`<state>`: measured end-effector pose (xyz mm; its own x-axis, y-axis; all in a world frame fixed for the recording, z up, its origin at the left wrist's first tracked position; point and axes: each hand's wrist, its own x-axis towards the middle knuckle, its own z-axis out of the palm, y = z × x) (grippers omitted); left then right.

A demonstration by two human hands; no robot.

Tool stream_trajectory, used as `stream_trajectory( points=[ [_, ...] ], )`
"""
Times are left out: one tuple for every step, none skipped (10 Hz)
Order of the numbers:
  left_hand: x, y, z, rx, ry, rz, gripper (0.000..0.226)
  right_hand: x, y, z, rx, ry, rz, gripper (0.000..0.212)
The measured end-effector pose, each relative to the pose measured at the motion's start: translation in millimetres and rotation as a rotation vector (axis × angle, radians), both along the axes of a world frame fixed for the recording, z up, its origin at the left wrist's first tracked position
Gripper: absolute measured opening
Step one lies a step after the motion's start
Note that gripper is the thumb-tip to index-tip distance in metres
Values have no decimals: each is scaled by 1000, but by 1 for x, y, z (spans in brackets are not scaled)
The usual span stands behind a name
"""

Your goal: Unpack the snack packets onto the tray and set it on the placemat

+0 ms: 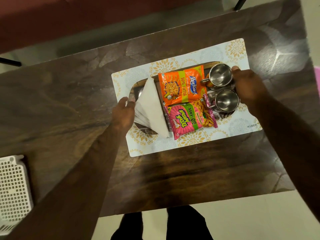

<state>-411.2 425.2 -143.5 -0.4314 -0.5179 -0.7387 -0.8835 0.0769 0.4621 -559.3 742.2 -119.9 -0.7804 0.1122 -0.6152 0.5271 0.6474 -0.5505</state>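
Observation:
A dark oval tray (pixel 136 91) rests on the white, gold-flowered placemat (pixel 225 54). On the tray lie an orange Kurkure snack packet (pixel 181 85) and, nearer me, a pink Tedhe Medhe snack packet (pixel 187 118) whose near end hangs over the rim. A fanned stack of white napkins (pixel 150 104) fills the tray's left end. My left hand (pixel 123 113) is curled on that left rim, fingers touching the napkins. My right hand (pixel 249 85) grips the right rim, thumb on top beside two steel cups (pixel 220 75).
The dark wood-patterned table (pixel 69 101) carries a white perforated plastic basket (pixel 12 187) at its near left corner. The table's front edge (pixel 190 203) runs just above my legs. A maroon sofa (pixel 52 18) stands beyond the far edge.

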Motion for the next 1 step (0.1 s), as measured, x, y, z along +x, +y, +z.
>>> stream_trajectory(
  points=[
    [10,-3,15,-107,-23,-101,56,15,6,6,87,82,29,72]
  ],
)
